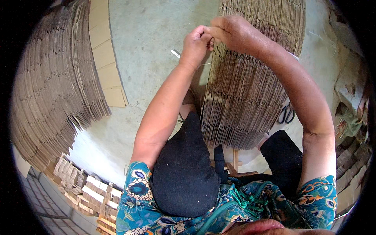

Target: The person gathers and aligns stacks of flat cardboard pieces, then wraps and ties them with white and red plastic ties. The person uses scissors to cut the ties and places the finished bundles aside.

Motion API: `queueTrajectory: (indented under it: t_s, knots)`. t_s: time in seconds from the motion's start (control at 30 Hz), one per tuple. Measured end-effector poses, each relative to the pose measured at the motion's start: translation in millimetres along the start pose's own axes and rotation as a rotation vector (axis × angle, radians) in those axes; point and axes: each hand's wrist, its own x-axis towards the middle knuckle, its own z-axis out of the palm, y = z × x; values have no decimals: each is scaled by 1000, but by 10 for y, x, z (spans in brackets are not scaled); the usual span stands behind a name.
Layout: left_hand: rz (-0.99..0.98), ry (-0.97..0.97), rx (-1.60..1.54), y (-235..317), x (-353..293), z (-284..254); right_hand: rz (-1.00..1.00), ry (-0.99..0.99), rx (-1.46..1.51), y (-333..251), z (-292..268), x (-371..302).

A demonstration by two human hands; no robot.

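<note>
Now both hands meet above the cardboard stack (243, 98). Left hand (196, 45) and right hand (233, 33) have fingers pinched together; what they grip is too small to tell.

I note a tall cardboard stack (55, 82) at left, scissors (286, 114) on the concrete floor (152, 35) at right, and smaller cardboard bundles (88, 192) lower left.

1. Stack under my hands (250, 78): corrugated cardboard, matt brown, ribbed rough edges.
2. Stack well left of my left hand (58, 86): same corrugated cardboard, matt.
3. Floor (152, 35) between the stacks: concrete, matt, slightly rough.
4. Scissors (286, 114) below my right forearm: glossy black handles, likely plastic.
5. Sleeves (137, 196): printed cloth, soft sheen.
</note>
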Motion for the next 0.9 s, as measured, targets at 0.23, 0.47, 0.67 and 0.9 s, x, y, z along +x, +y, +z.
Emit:
queueTrajectory:
  t_s: [0.23,0.47,0.67,0.9]
  knots:
    - [-101,-104,-56,21,36,-14,95,82,-179,188,-6,-316]
    - [-87,-308,-502,79,43,29,56,55,-104,160,-41,-370]
    - [216,-353,285,156,138,-37,-23,64,-242,206,-85,-416]
    - [426,-375,441,73,108,26,3,58,-282,235,-260,-721]
